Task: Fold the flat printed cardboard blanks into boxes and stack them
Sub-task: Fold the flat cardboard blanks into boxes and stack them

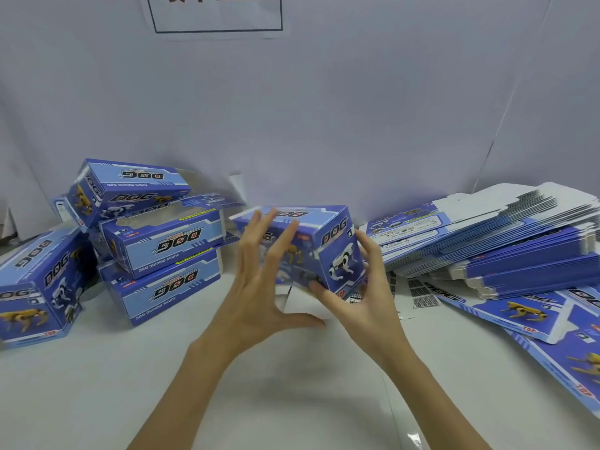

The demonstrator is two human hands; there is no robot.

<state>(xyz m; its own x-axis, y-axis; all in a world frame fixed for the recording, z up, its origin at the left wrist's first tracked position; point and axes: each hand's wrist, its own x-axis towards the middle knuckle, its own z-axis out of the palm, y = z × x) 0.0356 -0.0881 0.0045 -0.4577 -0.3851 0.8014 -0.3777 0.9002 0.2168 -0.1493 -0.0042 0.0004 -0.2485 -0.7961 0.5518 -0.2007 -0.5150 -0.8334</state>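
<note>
Both forearms reach up from the near edge over the white table (259, 401); between the hands sits a half-formed blue box (311, 245) printed "DOG", tilted, with a white flap hanging loose beneath it; the left hand (256, 287) is spread, fingers straight and fanned against the box's near long face, thumb stretched out low toward the right hand, gripping nothing; the right hand (360, 297) cups the box's end panel, the one showing a white robot dog, with thumb under the lower corner and fingers curled round the far edge; right of the right hand, loose flat blanks (532, 316) lie printed side up on the table, and just beyond them a slumped stack of flat blanks (506, 241) fans out, white undersides showing at its top; left of the left hand, 2 folded boxes (165, 254) sit one on the other, with another folded box (126, 186) perched tilted above them; farther left stands a larger box (35, 287) on end; behind everything a pale wall (324, 108) carries a white sign (214, 14) with a dark frame
</note>
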